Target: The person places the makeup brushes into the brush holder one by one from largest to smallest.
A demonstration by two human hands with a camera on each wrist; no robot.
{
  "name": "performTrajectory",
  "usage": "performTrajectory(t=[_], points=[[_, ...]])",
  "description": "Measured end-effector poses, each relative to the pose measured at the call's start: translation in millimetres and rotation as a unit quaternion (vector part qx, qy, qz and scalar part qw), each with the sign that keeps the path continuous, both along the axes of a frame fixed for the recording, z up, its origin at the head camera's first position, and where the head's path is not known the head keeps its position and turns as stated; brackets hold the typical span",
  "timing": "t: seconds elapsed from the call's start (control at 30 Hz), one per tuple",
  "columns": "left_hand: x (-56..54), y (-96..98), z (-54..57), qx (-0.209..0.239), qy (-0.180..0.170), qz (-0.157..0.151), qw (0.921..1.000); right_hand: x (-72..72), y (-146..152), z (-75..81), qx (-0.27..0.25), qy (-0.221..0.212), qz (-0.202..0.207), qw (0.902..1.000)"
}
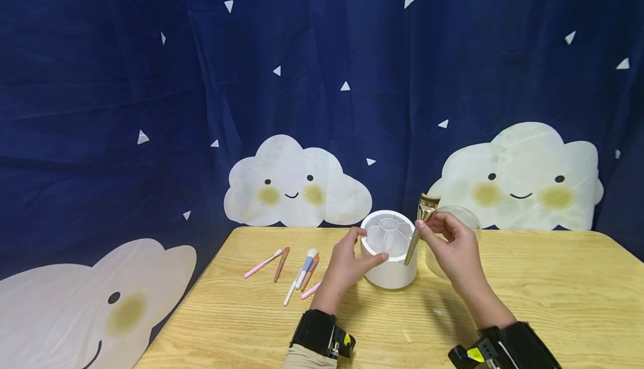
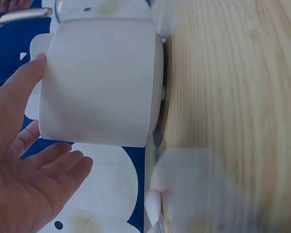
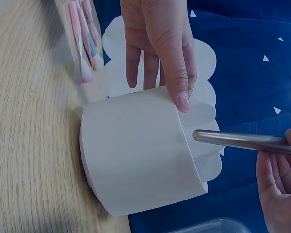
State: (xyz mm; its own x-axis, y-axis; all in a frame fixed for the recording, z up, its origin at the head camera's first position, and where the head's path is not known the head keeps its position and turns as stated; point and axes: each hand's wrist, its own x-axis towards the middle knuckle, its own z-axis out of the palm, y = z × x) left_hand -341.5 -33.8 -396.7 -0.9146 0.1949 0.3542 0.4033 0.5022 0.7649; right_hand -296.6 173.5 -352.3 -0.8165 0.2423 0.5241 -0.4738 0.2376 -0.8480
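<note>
A white round brush holder (image 1: 389,271) with petal-shaped compartments in its top stands on the table. My left hand (image 1: 347,268) is spread at its left side, the thumb touching the rim and the other fingers loosely extended. My right hand (image 1: 455,251) pinches a makeup brush (image 1: 413,243) with a gold ferrule between thumb and fingers. The brush is tilted, bristles up, and in the right wrist view its handle end (image 3: 203,136) is close to the holder's top edge. Whether that end touches the holder I cannot tell.
Several makeup brushes in pink, brown, blue and white, including a blue-and-white one (image 1: 307,265), lie on the wooden table (image 1: 382,330) left of the holder. Behind my right hand stands a clear round cover (image 1: 469,218). A blue curtain (image 1: 322,112) with cloud prints hangs behind the table.
</note>
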Motion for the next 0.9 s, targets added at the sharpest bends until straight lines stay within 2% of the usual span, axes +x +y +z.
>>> performTrajectory(t=[0.17, 0.37, 0.53, 0.67, 0.9], points=[[0.3, -1.9, 0.5, -0.015, -0.002, -0.009, 0.9998, -0.8, -0.5, -0.4, 0.013, -0.007, -0.005, 0.9999], [0.9, -0.4, 1.4, -0.025, -0.012, -0.005, 0.9996, -1.7, -0.2, -1.5, 0.018, -0.009, -0.008, 0.9998], [-0.9, 2.7, -2.8, -0.045, 0.017, -0.003, 0.9988, -1.0, 0.3, -1.6, 0.019, -0.011, -0.011, 0.9997], [-0.5, 2.9, -1.9, -0.05, 0.045, 0.005, 0.9977, -0.7, 0.2, -0.3, 0.016, -0.009, -0.011, 0.9998], [0.7, -1.1, 3.0, -0.066, 0.048, 0.002, 0.9966, -0.4, 0.7, 1.6, 0.012, -0.008, -0.013, 0.9998]])
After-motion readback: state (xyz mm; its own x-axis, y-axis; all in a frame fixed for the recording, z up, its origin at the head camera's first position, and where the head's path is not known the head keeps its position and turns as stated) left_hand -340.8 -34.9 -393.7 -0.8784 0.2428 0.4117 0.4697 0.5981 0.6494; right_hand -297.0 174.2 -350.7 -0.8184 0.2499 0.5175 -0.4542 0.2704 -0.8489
